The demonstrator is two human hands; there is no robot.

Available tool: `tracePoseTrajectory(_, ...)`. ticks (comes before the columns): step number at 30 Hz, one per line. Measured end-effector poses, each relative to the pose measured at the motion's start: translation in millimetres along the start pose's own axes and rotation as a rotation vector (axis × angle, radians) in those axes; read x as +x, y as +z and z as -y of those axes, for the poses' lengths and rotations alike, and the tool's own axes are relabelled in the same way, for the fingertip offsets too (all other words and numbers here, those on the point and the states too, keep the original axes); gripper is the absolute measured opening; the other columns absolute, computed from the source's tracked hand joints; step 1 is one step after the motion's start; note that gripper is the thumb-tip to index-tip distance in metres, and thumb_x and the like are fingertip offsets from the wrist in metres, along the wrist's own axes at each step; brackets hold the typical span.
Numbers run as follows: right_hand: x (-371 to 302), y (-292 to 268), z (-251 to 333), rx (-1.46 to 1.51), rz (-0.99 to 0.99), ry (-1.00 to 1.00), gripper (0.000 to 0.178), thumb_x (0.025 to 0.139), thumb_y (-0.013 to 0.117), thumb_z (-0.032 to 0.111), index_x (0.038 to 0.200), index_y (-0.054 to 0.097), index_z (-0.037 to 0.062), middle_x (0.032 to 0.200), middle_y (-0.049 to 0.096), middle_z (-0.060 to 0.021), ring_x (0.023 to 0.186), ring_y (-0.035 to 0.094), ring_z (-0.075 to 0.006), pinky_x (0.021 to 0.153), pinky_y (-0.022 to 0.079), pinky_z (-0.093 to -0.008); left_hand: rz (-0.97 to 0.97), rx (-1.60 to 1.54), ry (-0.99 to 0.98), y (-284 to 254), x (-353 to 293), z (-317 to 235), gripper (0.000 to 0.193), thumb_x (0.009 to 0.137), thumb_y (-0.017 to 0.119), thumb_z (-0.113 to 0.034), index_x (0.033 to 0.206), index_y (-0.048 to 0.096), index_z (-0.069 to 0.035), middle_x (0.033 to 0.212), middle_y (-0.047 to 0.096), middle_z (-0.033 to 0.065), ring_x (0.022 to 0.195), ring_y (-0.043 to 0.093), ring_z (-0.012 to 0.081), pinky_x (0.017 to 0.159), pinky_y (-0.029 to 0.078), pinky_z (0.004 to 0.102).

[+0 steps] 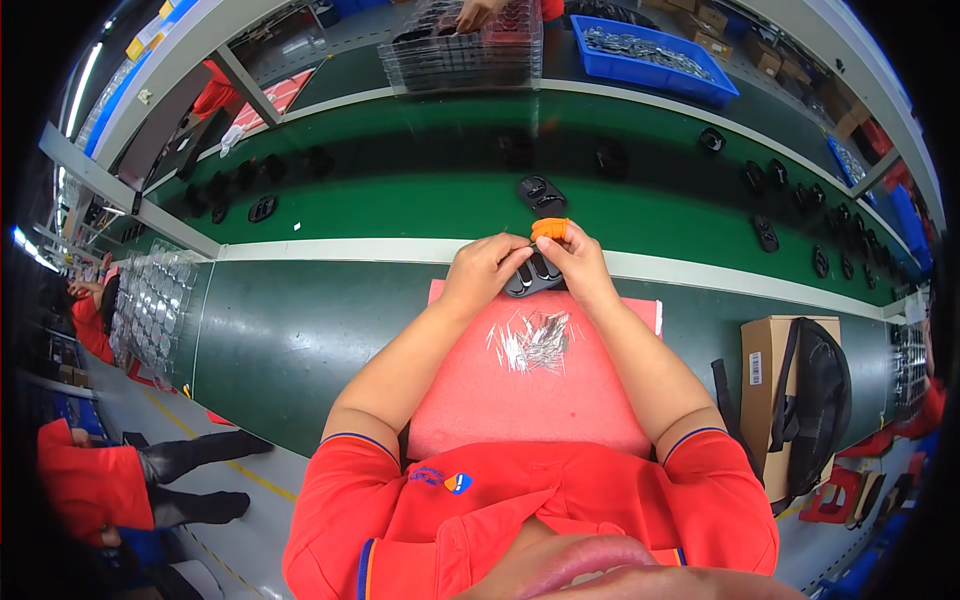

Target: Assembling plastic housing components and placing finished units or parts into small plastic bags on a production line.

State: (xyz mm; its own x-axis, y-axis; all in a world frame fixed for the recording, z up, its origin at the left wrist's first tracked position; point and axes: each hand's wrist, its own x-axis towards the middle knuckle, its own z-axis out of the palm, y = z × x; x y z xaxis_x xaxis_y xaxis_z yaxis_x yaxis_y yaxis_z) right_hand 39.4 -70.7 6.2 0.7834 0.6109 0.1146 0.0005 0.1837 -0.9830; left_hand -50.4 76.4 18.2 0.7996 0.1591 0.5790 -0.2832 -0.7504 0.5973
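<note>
My left hand (484, 270) and my right hand (577, 262) meet at the far edge of a pink foam mat (530, 410), thumbs and fingertips pinched close together. Whatever lies between the fingertips is too small to make out. Orange coverings (549, 231) wrap fingers of the right hand. Just below the fingertips sits a black plastic part with oblong slots (533, 277), partly hidden by both hands. A loose pile of thin silvery metal pins (532, 343) lies on the mat between my forearms. Beyond the hands, a similar black part (541, 194) rests on the green belt.
A white rail (350, 250) separates my dark green bench (270, 340) from the green belt (400, 200), where several black parts stand. Across it are clear trays (460, 65), another person's hand (482, 12) and a blue bin (655, 62). At right, a cardboard box (762, 400) and black bag (818, 400).
</note>
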Motion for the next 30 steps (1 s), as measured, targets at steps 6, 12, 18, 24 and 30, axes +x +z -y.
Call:
tracePoseTrajectory(6,-6.9,5.5,3.1,-0.318,-0.058,-0.144,0.021,0.089,0.064,0.014,0.102,0.062,-0.0014,0.099,0.059,-0.0045,0.089,0.057,-0.0097,0.08,0.045,-0.0234,0.013,-0.091,-0.044,1.2,-5.2,3.8,0.013,0.083,0.069,-0.014,0.09,0.065,-0.004,0.081,0.067,0.0084,0.07,0.064,0.0221,0.061,0.05,0.0321)
tracePoseTrajectory(12,-6.5,7.7,8.2,0.04,-0.06,0.049,0.035,0.091,0.06,0.015,0.122,0.053,0.0021,0.115,0.058,-0.006,0.099,0.055,-0.0105,0.088,0.043,-0.0246,0.09,-0.341,-0.26,-3.6,0.4,1.0,0.019,0.087,0.065,-0.006,0.106,0.065,-0.006,0.073,0.06,-0.0013,0.059,0.049,0.0042,0.054,0.041,0.0209)
tracePoseTrajectory(18,-4.6,0.6,6.9,-0.016,-0.023,0.072,0.036,0.094,0.057,0.019,0.126,0.051,0.0031,0.109,0.06,-0.0031,0.088,0.054,-0.0077,0.082,0.044,-0.0231,-0.081,-0.254,-0.332,-16.6,12.0,50.5,0.008,0.09,0.062,-0.006,0.097,0.061,-0.002,0.071,0.058,-0.0017,0.063,0.05,0.0019,0.057,0.042,0.02)
tracePoseTrajectory(24,-14.4,12.3,12.5,-0.367,0.218,0.022,0.025,0.089,0.061,0.009,0.112,0.058,-0.0009,0.099,0.058,-0.0035,0.078,0.052,-0.0079,0.071,0.044,-0.0215,-0.411,-0.142,-0.488,-56.2,18.3,127.4,0.015,0.092,0.059,-0.009,0.105,0.057,-0.002,0.077,0.062,0.0022,0.069,0.055,0.0053,0.063,0.044,0.0208)
tracePoseTrajectory(30,-30.9,23.3,26.4,-0.844,0.432,-0.193,0.012,0.079,0.066,0.002,0.09,0.062,-0.0016,0.093,0.055,-0.0142,0.078,0.059,-0.027,0.07,0.048,-0.0337,-0.582,-0.415,-0.648,-82.5,15.1,166.5,0.044,0.085,0.07,-0.021,0.119,0.05,-0.001,0.09,0.068,0.011,0.063,0.062,0.0137,0.055,0.049,0.0257)
